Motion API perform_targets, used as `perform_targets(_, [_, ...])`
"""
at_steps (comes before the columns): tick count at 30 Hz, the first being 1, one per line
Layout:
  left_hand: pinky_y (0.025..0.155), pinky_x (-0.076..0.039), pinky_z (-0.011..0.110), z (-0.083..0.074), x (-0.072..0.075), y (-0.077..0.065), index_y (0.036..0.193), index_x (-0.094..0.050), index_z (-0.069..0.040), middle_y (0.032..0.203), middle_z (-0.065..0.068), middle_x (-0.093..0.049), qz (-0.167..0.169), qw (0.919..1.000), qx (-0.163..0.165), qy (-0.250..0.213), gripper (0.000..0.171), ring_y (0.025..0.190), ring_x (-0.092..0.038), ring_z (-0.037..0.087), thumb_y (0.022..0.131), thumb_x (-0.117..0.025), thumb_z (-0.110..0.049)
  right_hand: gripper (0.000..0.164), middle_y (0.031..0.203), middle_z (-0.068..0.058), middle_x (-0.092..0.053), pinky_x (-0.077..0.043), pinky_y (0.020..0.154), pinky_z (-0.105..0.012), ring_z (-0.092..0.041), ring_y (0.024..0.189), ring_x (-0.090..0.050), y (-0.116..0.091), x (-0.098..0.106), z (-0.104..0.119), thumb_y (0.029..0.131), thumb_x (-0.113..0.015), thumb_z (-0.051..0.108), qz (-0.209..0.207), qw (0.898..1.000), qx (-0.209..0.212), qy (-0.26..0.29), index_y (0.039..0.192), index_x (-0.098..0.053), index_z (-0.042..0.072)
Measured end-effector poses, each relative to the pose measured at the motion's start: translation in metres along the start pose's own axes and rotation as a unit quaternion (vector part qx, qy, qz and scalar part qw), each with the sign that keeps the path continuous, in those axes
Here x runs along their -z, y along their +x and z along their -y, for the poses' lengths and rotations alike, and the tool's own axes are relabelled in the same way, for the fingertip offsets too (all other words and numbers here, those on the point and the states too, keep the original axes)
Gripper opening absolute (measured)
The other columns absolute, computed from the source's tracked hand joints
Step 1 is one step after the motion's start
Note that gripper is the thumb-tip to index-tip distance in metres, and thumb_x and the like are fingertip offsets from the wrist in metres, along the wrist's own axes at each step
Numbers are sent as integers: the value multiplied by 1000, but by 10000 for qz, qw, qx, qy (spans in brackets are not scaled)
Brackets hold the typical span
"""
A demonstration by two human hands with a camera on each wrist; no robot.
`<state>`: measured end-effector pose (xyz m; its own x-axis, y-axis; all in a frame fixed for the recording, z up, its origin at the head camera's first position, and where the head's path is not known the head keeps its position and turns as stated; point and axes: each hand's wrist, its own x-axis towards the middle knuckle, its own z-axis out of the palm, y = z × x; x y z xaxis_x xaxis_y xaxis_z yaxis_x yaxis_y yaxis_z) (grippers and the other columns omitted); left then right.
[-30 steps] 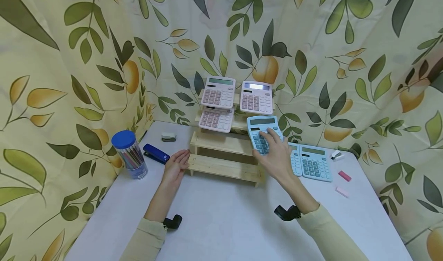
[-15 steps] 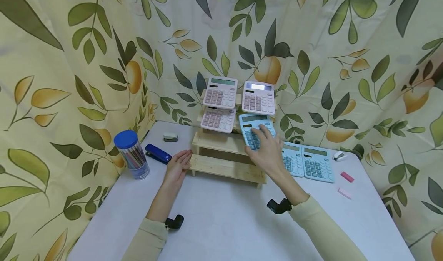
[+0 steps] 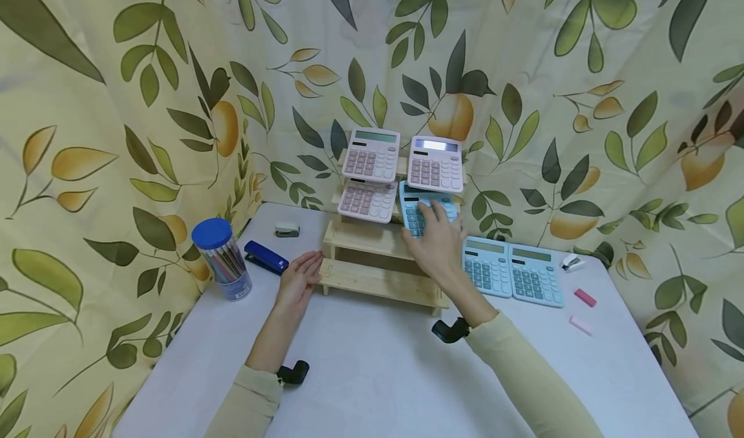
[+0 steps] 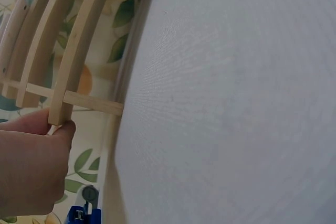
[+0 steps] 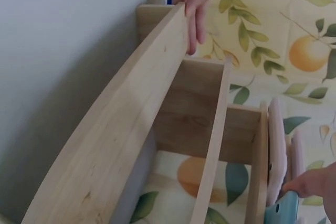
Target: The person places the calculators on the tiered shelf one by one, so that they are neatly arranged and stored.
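Observation:
A stepped wooden display rack [image 3: 378,281] stands on the table. My left hand [image 3: 298,281] grips the left end of its lowest step, thumb and fingers about the board's end in the left wrist view. My right hand [image 3: 437,243] holds a light blue calculator [image 3: 411,213] by its sides, set at the right of the second tier from the top. Left of it on that tier leans a pink calculator [image 3: 367,200]. On the top tier stand another pink calculator [image 3: 372,156] and a lilac-white calculator [image 3: 436,165], which overlaps the blue one's upper edge.
Two more blue calculators [image 3: 487,267] lie side by side right of the rack. Beyond them are a small white stapler [image 3: 572,263], a red eraser [image 3: 585,297] and a pink one [image 3: 580,325]. At left stand a pencil jar [image 3: 223,260], a blue stapler [image 3: 265,258] and a small pale stapler [image 3: 287,230].
My right hand has carried the blue calculator left and back onto the tier beneath the lilac-white one. My left hand has stayed on the rack's end.

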<state>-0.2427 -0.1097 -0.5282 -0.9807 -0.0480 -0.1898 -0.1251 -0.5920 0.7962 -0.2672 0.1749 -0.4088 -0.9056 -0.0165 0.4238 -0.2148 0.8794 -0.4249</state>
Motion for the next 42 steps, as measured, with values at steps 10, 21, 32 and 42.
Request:
perform_targets(10, [125,-33,37,9,-4,0,156,-31,10,161,27,-38,-4,9999,131,-10,71,152,-36,34,89,-39,31,72,162,-30,-33,-19,108,-88,-79,137,-15,11,-15,4,103,-56,55,309,9950,-429,-844,155,-46,7])
perform_targets(21, [124,-34,35,5,-7,0,156,-32,9,160,25,-40,-51,9998,96,163,73,151,-38,32,87,-40,30,60,159,-30,-38,-21,110,-84,-76,140,-15,23,-31,9,111,-37,48,29,9904,-439,-1312,154,-46,7])
perform_targets(32, [123,-36,36,1,-5,1,155,-33,9,160,27,-40,-110,9998,37,155,74,151,-39,33,86,-39,32,55,162,-27,-35,-24,113,-82,-67,144,-22,12,-17,-2,110,-42,40,-57,9979,-108,-636,153,-48,6])
perform_targets(42, [123,-35,35,0,-2,1,156,-33,9,161,25,-40,-141,9998,44,161,73,151,-38,32,87,-39,32,46,160,-25,-40,-25,114,-78,-59,147,-28,-10,0,-15,108,-51,33,-486,9982,322,-101,141,-60,2])
